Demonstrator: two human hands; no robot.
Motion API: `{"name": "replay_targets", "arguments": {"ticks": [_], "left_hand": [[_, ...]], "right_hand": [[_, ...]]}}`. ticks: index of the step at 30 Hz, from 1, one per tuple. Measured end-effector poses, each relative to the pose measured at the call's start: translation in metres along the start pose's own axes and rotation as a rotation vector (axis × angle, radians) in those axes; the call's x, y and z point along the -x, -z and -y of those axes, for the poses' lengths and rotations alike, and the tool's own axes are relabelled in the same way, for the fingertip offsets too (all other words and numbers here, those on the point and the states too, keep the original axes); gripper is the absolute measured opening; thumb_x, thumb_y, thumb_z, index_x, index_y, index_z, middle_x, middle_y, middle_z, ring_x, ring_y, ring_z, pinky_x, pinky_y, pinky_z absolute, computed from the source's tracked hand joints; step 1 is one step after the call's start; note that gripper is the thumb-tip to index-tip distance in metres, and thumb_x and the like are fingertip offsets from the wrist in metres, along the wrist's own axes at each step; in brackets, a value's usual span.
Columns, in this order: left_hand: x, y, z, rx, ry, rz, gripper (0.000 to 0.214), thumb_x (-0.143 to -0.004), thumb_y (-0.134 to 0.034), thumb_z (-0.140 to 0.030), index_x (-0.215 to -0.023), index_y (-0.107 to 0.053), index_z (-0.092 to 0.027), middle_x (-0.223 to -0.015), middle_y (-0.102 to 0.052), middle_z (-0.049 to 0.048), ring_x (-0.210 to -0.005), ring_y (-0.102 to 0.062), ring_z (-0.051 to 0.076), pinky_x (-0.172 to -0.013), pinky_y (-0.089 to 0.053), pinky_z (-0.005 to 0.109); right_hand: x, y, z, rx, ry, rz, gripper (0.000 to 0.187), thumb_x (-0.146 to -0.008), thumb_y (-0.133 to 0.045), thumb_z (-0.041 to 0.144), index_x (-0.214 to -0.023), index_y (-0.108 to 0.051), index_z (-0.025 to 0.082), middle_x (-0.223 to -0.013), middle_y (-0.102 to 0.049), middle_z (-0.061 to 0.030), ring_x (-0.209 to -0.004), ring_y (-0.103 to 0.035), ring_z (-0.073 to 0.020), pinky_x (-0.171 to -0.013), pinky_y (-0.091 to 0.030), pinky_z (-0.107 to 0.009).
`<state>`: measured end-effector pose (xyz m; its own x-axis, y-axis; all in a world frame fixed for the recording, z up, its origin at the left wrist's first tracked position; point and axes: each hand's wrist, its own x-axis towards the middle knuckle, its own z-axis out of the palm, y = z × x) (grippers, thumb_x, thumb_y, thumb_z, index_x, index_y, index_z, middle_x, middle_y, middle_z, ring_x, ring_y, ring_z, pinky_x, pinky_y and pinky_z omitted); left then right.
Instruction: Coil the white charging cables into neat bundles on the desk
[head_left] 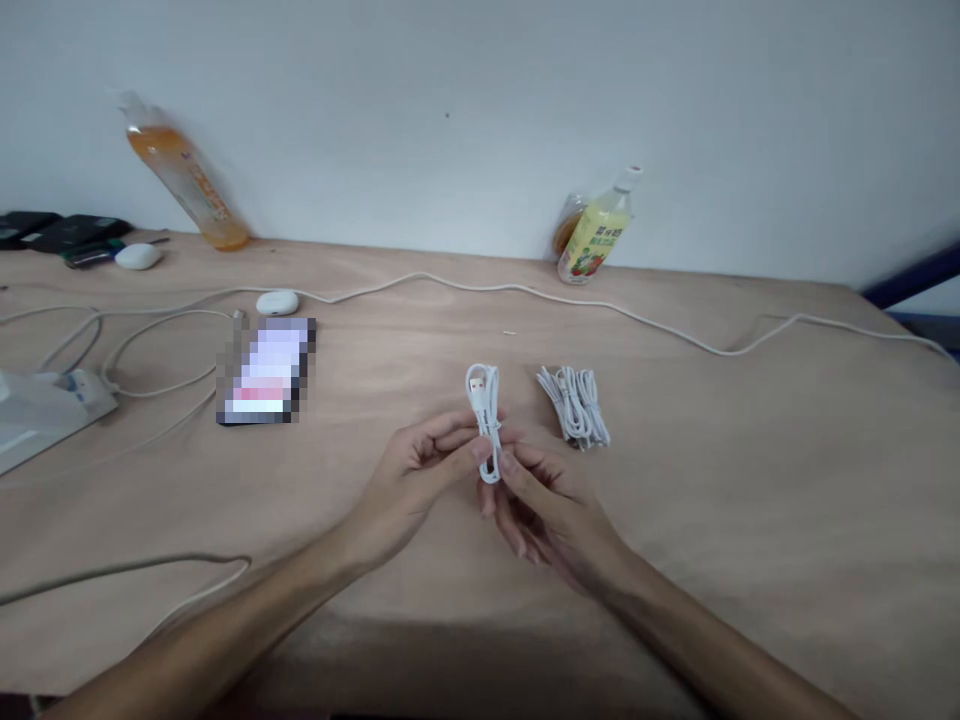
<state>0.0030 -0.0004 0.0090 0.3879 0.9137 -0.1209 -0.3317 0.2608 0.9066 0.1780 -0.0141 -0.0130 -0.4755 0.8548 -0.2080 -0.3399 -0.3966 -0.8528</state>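
Observation:
A white USB cable (491,400), coiled into a narrow bundle and bound round its middle, is held upright between my two hands. Its USB plug points up near the top of the coil. My left hand (427,470) pinches the bundle from the left, thumb in front. From the right, my right hand (551,495) grips its lower part between thumb and fingers, the other fingers curled below. Just beyond my right hand lies a pile of similar coiled white cables (576,405) on the wooden table (720,520).
A phone (268,370) and a white earphone case (277,302) lie on the left, near loose cables and a white power strip (45,410). An orange drink bottle (187,185) and a yellow one (598,232) stand by the wall. A long white cord (540,292) crosses the table's back.

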Motion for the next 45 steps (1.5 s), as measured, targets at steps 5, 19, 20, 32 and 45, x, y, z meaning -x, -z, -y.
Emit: {"name": "replay_targets", "arguments": {"ticks": [5,19,20,32,45], "left_hand": [[-0.001,0.001,-0.001,-0.054,-0.013,-0.022,0.03,-0.094,-0.083,-0.039,-0.114,-0.085,-0.017,-0.095,-0.081,0.0061,-0.067,-0.063,0.013,-0.072,-0.054,0.03],[0.008,-0.002,-0.004,-0.149,0.083,0.189,0.064,-0.109,-0.062,-0.039,-0.168,-0.045,-0.022,-0.085,-0.069,-0.0002,-0.067,-0.06,0.014,-0.077,-0.053,0.033],[0.009,-0.002,-0.003,-0.142,0.108,0.19,0.069,-0.109,-0.061,-0.039,-0.172,-0.037,-0.023,-0.086,-0.069,-0.0005,-0.066,-0.059,0.014,-0.077,-0.053,0.034],[0.004,-0.004,-0.004,-0.227,0.127,0.191,0.032,-0.1,-0.074,-0.046,-0.111,-0.083,-0.017,-0.097,-0.077,0.006,-0.07,-0.068,0.015,-0.074,-0.059,0.032],[0.006,0.0,-0.002,-0.147,0.211,0.296,0.044,-0.107,-0.06,-0.055,-0.111,-0.082,-0.017,-0.08,-0.076,0.0053,-0.068,-0.073,0.018,-0.07,-0.059,0.032]], "right_hand": [[0.002,-0.001,0.006,0.203,0.063,-0.033,0.05,-0.098,-0.071,0.066,-0.079,-0.07,0.02,-0.05,-0.053,0.0073,-0.035,-0.042,-0.0069,-0.034,-0.029,-0.019],[0.0,0.009,0.018,0.213,0.207,-0.306,0.05,-0.091,-0.081,0.062,-0.121,-0.075,0.021,-0.055,-0.054,0.0085,-0.041,-0.046,-0.0099,-0.038,-0.03,-0.021],[-0.001,0.01,0.018,0.203,0.195,-0.293,0.05,-0.091,-0.081,0.062,-0.119,-0.076,0.021,-0.053,-0.053,0.0087,-0.041,-0.045,-0.0099,-0.038,-0.03,-0.021],[-0.004,0.011,0.026,0.18,0.251,-0.374,0.049,-0.085,-0.087,0.062,-0.078,-0.059,0.022,-0.048,-0.047,0.0115,-0.036,-0.03,-0.0047,-0.037,-0.02,-0.019],[-0.002,0.02,0.028,0.178,0.132,-0.276,0.049,-0.082,-0.088,0.066,-0.093,-0.075,0.02,-0.054,-0.048,0.0092,-0.041,-0.027,-0.0057,-0.039,-0.018,-0.023]]}}
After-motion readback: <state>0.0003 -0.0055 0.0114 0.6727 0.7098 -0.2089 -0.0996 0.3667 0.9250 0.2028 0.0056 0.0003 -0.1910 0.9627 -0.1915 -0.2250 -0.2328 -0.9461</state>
